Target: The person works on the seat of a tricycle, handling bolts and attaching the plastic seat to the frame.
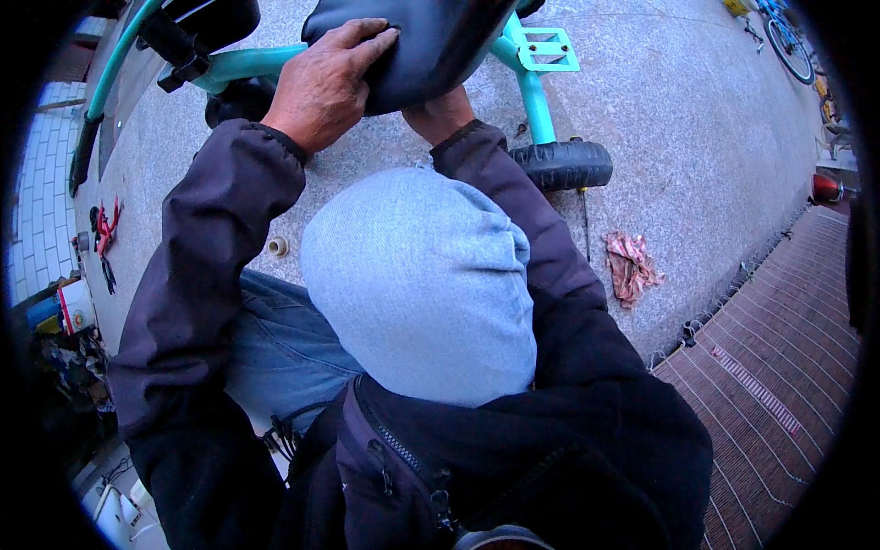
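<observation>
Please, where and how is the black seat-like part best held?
I would grip the black seat-like part at its rounded near edge, from the person's side: left hand over the broad, smooth top, right hand beneath. That edge faces the person, while turquoise bars flank both sides.

From where I stand, this looks like a paved yard used as a repair spot (home or shop, I can't tell). Speckled grey floor (678, 119) spreads around a turquoise wheeled frame (539, 112), with a red-handled tool (106, 227) and a crumpled pink rag (631, 268) lying on it and a blue bicycle (784, 41) farther off.
</observation>
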`<state>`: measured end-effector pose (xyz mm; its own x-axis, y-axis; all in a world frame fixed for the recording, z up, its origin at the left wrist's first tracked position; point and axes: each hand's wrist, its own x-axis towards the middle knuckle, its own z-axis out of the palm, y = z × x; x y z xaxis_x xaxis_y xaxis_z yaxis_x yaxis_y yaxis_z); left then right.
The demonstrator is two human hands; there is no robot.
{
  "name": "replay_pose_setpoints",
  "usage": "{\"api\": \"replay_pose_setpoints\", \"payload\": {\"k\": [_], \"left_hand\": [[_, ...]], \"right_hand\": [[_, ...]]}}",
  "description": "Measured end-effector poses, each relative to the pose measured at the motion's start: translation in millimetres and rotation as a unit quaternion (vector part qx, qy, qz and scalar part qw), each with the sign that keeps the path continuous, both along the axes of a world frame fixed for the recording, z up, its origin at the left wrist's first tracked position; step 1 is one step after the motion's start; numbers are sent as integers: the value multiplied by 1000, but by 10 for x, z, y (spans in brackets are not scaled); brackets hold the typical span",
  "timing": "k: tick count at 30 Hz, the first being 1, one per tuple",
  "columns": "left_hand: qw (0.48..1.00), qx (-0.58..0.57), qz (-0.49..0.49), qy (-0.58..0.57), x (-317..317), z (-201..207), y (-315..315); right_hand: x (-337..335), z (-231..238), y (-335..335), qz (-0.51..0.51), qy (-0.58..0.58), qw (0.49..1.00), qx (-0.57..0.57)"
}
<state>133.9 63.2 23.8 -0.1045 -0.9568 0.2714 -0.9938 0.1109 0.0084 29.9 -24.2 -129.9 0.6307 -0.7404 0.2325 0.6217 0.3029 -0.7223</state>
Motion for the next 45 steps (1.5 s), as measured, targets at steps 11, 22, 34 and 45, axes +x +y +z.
{"api": "replay_pose_setpoints", "payload": {"k": [11,22,34,45], "left_hand": [[1000,-10,-6,23,51,-44,11],[1000,-3,-8,24,44,-46,1],[1000,4,7,22,28,-57,3],[999,-8,-17,26,39,-24,-1]], "right_hand": [[33,68,31,41,-55,991,114],[47,-245,-91,-232,224,793,-516],[-42,-72,-28,-250,247,806,-476],[18,51,47,71,-94,984,134]]}}
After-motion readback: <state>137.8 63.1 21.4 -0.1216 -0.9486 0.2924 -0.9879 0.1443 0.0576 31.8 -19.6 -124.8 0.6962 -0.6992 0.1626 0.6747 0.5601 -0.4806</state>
